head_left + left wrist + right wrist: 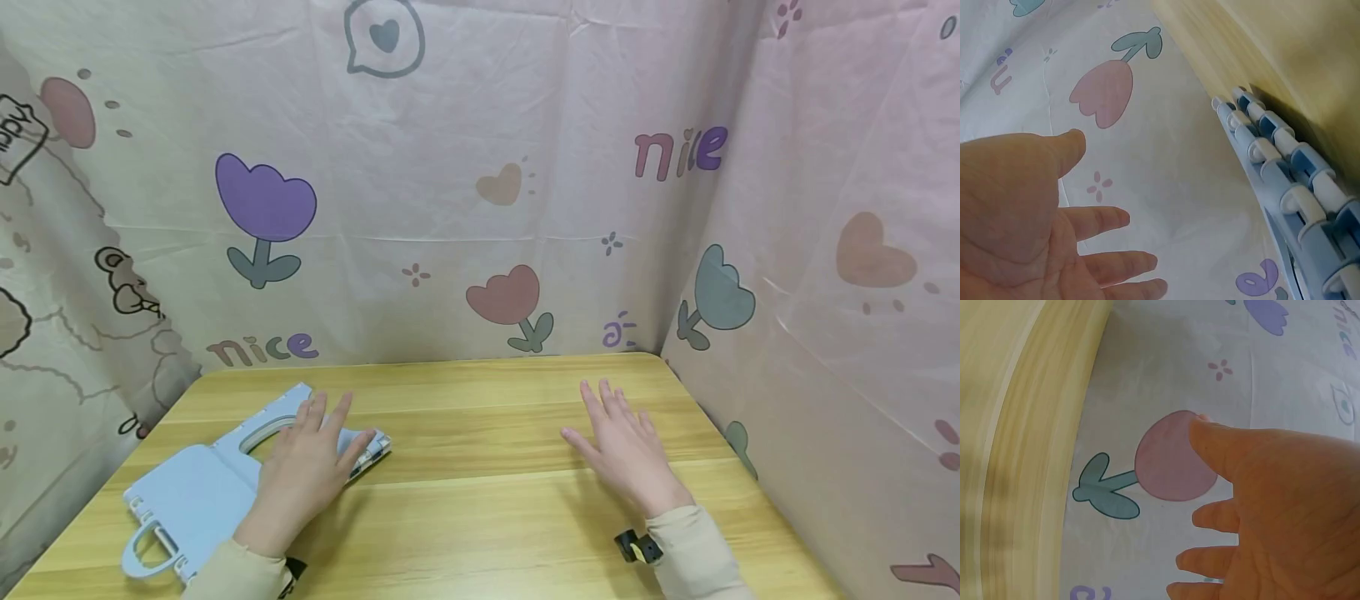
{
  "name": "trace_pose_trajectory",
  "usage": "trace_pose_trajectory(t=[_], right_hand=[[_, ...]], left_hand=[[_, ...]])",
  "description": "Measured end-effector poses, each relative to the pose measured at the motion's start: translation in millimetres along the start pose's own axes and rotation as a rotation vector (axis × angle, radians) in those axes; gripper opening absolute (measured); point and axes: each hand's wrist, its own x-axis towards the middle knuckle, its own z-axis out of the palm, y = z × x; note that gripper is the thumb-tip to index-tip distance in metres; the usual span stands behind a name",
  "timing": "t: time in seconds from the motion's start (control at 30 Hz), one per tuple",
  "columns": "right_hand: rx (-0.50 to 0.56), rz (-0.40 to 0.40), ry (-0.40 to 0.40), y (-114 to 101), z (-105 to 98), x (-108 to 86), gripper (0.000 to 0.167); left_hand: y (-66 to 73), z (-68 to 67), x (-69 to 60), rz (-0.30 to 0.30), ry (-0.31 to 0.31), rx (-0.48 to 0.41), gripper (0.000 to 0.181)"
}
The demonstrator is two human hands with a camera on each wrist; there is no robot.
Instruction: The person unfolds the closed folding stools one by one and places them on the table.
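Observation:
A light blue folded plastic piece (197,485) with a curved cutout and a small loop handle lies at the table's left side. Over its right part is my left hand (303,467), fingers spread and holding nothing; contact with the piece cannot be told. In the left wrist view, a row of blue and white hinge-like knuckles (1297,194) stands to the right of my left hand (1054,219), apart from it. My right hand (626,454) is held over the table's right half, fingers spread and empty. The right wrist view shows my right hand (1285,500) with nothing in it.
The wooden table (480,525) has its back edge against a patterned cloth (435,167), which also hangs along the left and right sides. Small black devices (638,547) are worn at both wrists, by the beige sleeves (697,550).

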Motion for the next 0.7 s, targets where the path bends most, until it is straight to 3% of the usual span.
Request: trace_pose_trajectory(t=[0.47,0.7], right_hand=[[-0.031,-0.089,0.051,-22,10,14.0,0.073],[-0.019,-0.127,0.060,-40,19,19.4,0.062]], left_hand=[[-23.1,-10.9,-3.0,-0.030,0.072,0.014,0.076],[-31.9,-20.6,-7.6,-0.075,0.061,0.012,0.077]])
